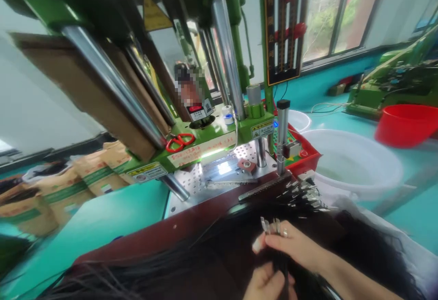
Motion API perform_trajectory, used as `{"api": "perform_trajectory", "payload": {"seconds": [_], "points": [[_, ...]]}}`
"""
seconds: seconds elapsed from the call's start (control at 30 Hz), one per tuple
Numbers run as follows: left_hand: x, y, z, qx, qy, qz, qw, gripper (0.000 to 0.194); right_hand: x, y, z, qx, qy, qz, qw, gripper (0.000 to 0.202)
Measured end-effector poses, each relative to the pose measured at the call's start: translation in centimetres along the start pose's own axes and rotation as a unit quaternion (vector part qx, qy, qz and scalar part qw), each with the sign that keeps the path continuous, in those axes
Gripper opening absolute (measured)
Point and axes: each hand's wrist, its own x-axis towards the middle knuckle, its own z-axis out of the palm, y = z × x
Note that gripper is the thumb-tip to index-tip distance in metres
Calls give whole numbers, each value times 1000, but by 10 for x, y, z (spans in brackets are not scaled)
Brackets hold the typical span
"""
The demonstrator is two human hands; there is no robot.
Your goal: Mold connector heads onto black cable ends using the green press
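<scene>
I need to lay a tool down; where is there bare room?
Two patches: a narrow strip of dark red tabletop between the perforated plate and black strands, and the turquoise surface between that plate and the paper sacks. It is crowded around the left hand, right hand and metal clips.

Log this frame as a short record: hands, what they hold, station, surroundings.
right hand: pinching small metal-tipped pieces
left hand: gripping black strands, just below right hand
station: green press, red-handled scissors on its front ledge
right of press: white tub, red bucket
left of press: printed sacks
unclear: exact type of pieces
</scene>
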Motion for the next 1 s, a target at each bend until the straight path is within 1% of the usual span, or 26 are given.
{"api": "perform_trajectory", "payload": {"seconds": [0.07,0.1,0.13,0.17,0.23,0.27,0.3,0.33,0.37,0.47,0.53,0.63,0.7,0.77,0.8,0.83,0.87,0.9,0.93,0.97,1.0], "points": [[0,6,2,-35,12,25,999,48,-1,7,5,-5,-32,78,996,28],[1,11,4,-41,17,40,998,47,0,8,5,-5,-39,102,994,30],[3,16,5,-42,18,50,998,44,2,8,4,-1,-34,109,993,31],[5,20,7,-40,18,55,998,41,5,5,1,9,-18,97,995,33],[9,25,8,-31,13,50,998,38,13,-7,-7,20,30,36,999,38],[11,26,9,-27,14,46,998,38,17,-15,-11,10,46,3,999,40],[12,26,9,-22,16,44,999,38,21,-24,-13,-20,45,-21,999,41],[14,27,9,-14,17,40,999,39,25,-33,-15,-67,26,-36,997,40],[15,27,10,-7,16,35,999,40,29,-41,-15,-127,-7,-41,991,38],[17,32,12,-6,27,21,999,44,38,-53,-10,-273,-108,-46,955,36],[18,37,14,-1,46,27,999,46,41,-54,-6,-327,-134,-71,933,40],[22,39,16,2,63,61,996,46,43,-52,-1,-375,-145,-85,911,50],[24,39,16,-5,69,78,995,45,44,-52,1,-371,-150,-69,914,48],[25,41,15,-12,76,92,993,44,50,-54,-1,-322,-155,-50,933,44],[24,44,13,-18,80,103,991,43,56,-54,-3,-294,-144,-54,943,43],[23,48,12,-28,84,119,989,42,64,-54,-8,-284,-115,-64,950,41],[20,53,10,-40,88,139,986,40,75,-52,-14,-310,-74,-74,945,40],[18,58,7,-51,93,158,982,38,87,-49,-21,-366,-20,-88,926,39],[15,62,4,-58,99,174,978,36,100,-44,-28,-460,39,-83,883,38],[12,66,1,-64,104,185,975,35,114,-38,-35,-576,71,-57,813,36],[10,68,-1,-67,108,192,973,34,126,-32,-41,-616,76,-42,783,34]]}}
